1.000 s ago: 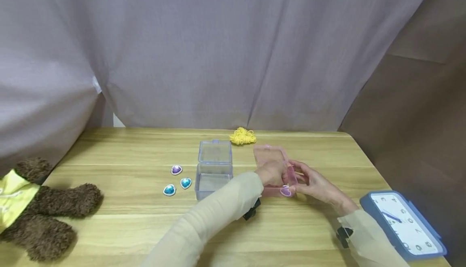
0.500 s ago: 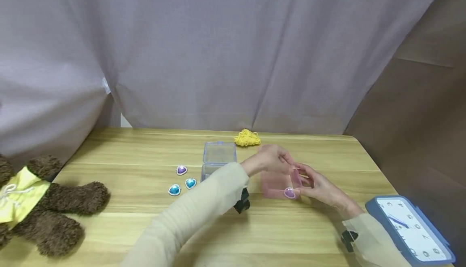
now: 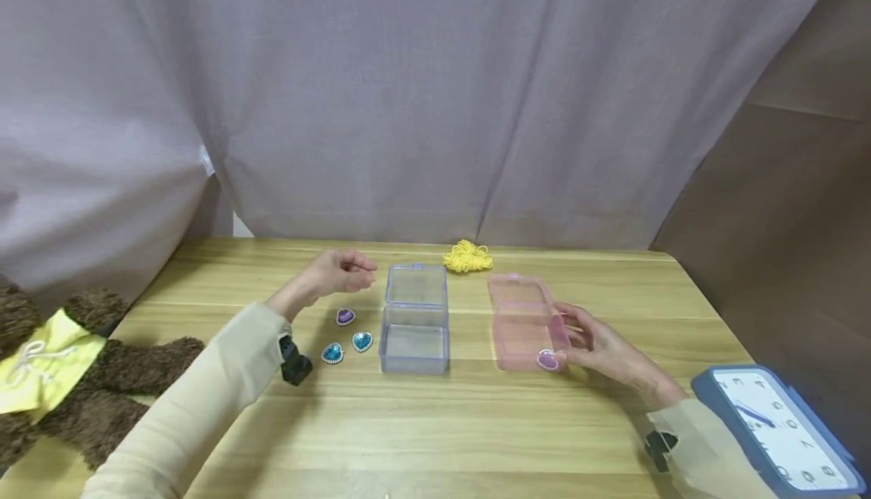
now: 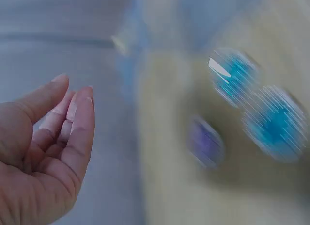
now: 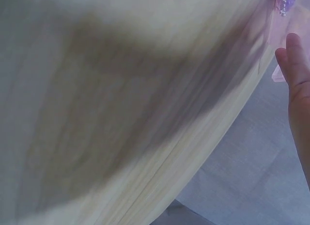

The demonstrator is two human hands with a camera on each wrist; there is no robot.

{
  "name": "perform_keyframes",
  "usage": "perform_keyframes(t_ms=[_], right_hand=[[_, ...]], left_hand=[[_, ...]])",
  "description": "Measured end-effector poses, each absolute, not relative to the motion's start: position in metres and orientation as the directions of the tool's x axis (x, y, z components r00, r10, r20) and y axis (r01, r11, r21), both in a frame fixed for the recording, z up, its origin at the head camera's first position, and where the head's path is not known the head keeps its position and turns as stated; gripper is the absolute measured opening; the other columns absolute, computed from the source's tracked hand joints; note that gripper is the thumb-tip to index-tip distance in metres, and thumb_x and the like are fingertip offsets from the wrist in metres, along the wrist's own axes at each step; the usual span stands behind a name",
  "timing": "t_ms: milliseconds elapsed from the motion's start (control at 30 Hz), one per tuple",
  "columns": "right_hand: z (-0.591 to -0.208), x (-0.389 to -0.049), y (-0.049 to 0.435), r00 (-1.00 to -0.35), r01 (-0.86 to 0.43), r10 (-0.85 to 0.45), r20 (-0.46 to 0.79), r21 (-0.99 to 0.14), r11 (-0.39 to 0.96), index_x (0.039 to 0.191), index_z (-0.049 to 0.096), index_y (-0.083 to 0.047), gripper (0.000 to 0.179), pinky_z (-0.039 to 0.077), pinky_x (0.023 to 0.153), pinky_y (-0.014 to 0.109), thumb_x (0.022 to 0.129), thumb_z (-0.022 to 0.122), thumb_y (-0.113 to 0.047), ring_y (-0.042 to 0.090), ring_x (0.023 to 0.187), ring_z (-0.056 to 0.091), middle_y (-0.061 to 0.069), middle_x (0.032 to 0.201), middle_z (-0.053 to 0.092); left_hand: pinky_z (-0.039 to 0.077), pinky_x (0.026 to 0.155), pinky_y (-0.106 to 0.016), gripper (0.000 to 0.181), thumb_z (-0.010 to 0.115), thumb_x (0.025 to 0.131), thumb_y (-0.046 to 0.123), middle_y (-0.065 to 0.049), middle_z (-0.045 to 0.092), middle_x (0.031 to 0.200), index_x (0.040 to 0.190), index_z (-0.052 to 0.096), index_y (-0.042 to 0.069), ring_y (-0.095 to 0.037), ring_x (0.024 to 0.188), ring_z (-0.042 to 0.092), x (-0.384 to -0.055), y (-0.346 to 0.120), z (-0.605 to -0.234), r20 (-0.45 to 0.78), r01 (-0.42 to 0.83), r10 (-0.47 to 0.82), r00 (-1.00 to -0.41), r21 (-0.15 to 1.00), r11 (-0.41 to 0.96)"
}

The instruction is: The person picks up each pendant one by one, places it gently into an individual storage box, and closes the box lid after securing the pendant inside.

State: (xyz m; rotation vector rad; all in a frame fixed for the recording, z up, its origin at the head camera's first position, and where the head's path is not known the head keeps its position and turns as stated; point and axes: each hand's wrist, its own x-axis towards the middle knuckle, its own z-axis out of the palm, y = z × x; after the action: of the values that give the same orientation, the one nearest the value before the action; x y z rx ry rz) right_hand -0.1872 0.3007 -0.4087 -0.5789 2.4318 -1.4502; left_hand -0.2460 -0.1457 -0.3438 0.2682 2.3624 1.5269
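My left hand [image 3: 335, 272] is in the air above the table's left half, fingers loosely bent and nothing between them. Below it lie a purple heart gem [image 3: 345, 317] and two blue heart gems [image 3: 333, 353], all with pale beaded rims; these gems look blurred in the left wrist view. My right hand [image 3: 602, 348] holds the right side of a pink see-through box [image 3: 517, 363], thumb near its front corner. Another purple heart gem [image 3: 547, 360] shows at that corner, close to the thumb. The pink box's lid [image 3: 520, 292] is raised.
A clear bluish box [image 3: 415, 364] stands between the hands with its lid up. Behind it lies a bundle of yellow cord [image 3: 467, 256]. A brown plush toy [image 3: 156, 367] with yellow clothing is at the left, and a blue-framed clock [image 3: 782, 431] at the right.
My left hand has come out of the pink box, risen, and crossed left to above the loose gems. My right hand stays at the pink box. The view has shifted slightly.
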Motion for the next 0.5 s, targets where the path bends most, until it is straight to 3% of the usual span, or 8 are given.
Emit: perform_keyframes(t_ms=[133, 267, 500], right_hand=[[-0.409, -0.187, 0.302, -0.891, -0.208, -0.454, -0.016, -0.873, 0.440, 0.145, 0.019, 0.004, 0.081, 0.044, 0.098, 0.021, 0.083, 0.070, -0.010, 0.052, 0.129, 0.032, 0.034, 0.144, 0.026], [-0.409, -0.187, 0.302, -0.894, -0.201, -0.448, -0.024, -0.872, 0.447, 0.145, 0.021, 0.002, 0.081, 0.043, 0.101, 0.033, 0.083, 0.071, -0.011, 0.051, 0.129, 0.032, 0.033, 0.145, 0.026], [-0.409, -0.187, 0.302, -0.891, -0.198, -0.453, -0.019, -0.883, 0.426, 0.145, 0.019, 0.003, 0.081, 0.042, 0.095, 0.014, 0.083, 0.070, -0.009, 0.052, 0.130, 0.030, 0.035, 0.145, 0.024]], left_hand=[[0.053, 0.074, -0.023, 0.033, 0.063, 0.087, 0.004, -0.012, 0.064, 0.095, 0.117, 0.056, -0.009, -0.012, 0.080, 0.058, -0.243, -0.178, -0.375, -0.185, -0.027, 0.292, -0.938, 0.881, 0.472], [0.051, 0.077, -0.022, 0.032, 0.065, 0.085, 0.001, -0.019, 0.065, 0.103, 0.115, 0.058, -0.008, -0.015, 0.086, 0.060, -0.243, -0.191, -0.392, -0.165, 0.010, 0.297, -0.940, 0.861, 0.509], [0.052, 0.086, -0.032, 0.032, 0.070, 0.080, 0.003, -0.018, 0.066, 0.107, 0.111, 0.062, -0.004, -0.023, 0.095, 0.061, -0.245, -0.192, -0.402, -0.149, 0.074, 0.313, -0.938, 0.796, 0.601]])
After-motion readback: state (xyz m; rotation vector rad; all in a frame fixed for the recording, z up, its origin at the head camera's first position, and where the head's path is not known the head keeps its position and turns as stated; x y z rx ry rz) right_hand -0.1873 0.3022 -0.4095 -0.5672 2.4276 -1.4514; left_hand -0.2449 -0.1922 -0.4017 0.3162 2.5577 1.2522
